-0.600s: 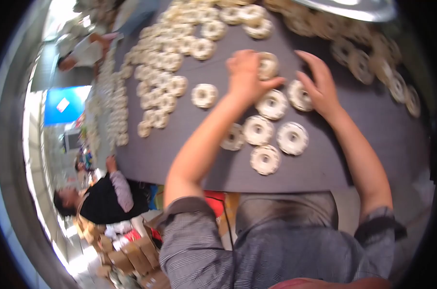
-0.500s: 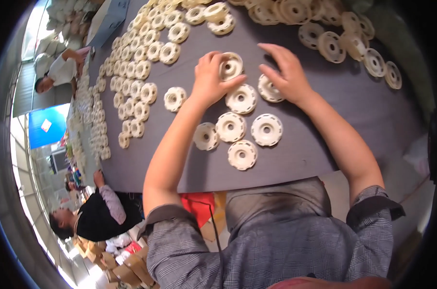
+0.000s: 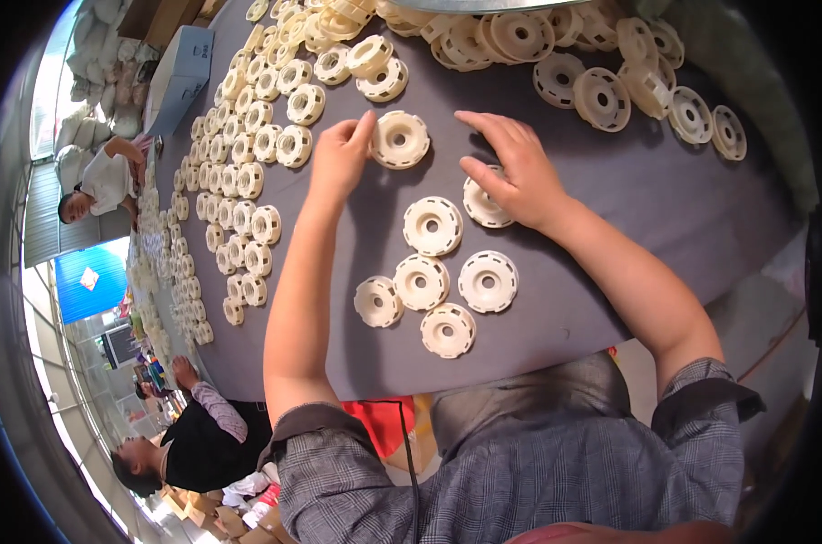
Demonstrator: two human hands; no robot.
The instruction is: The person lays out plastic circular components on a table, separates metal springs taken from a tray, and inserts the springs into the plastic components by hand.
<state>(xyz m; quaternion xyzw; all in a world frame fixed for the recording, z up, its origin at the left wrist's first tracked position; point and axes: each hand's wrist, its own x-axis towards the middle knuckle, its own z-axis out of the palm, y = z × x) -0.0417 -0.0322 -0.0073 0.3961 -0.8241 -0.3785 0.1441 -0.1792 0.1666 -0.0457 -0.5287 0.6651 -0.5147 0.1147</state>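
Head view, steeply down, close

A wide grey table point(image 3: 665, 218) fills the scene, while off to the left daylight falls on a pale floor point(image 3: 48, 227), a blue sheet point(image 3: 89, 281), stacked white sacks point(image 3: 98, 36) at the far end, and cardboard boxes point(image 3: 189, 503) near two seated people.
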